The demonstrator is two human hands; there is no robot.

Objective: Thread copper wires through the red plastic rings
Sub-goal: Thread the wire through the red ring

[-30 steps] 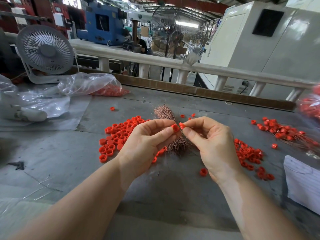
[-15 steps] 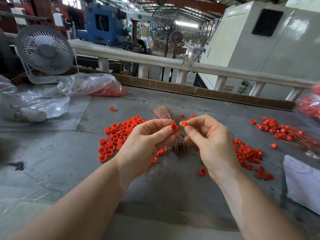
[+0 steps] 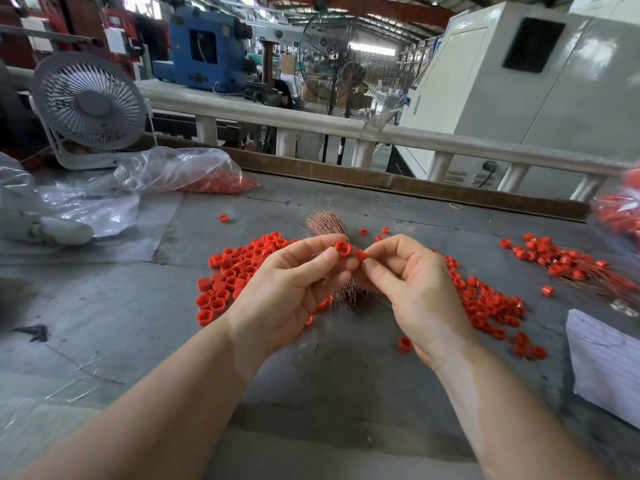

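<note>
— Hands?
— Both raised above a grey table [image 3: 104,306], fingertips almost meeting. Left hand [image 3: 291,289] pinching a red ring [image 3: 343,250] between thumb and forefinger, open end facing the camera. Right hand [image 3: 415,289] pinching a second, smaller-looking red ring [image 3: 361,254] just beside the first.
— Wire?
— Bundle of copper wires [image 3: 329,223] lying on the table directly behind and below the hands, fanned at its far end. Too fine to tell whether a strand runs through either held ring.
— More rings?
— Loose pile [image 3: 235,265] left of the hands, another pile [image 3: 491,306] to the right. Farther right, rings already on wires [image 3: 568,261].
— Surroundings?
— Clear plastic bag [image 3: 173,171] with red pieces at far left, white desk fan [image 3: 88,105] behind it, white paper [image 3: 606,362] at the right edge.
</note>
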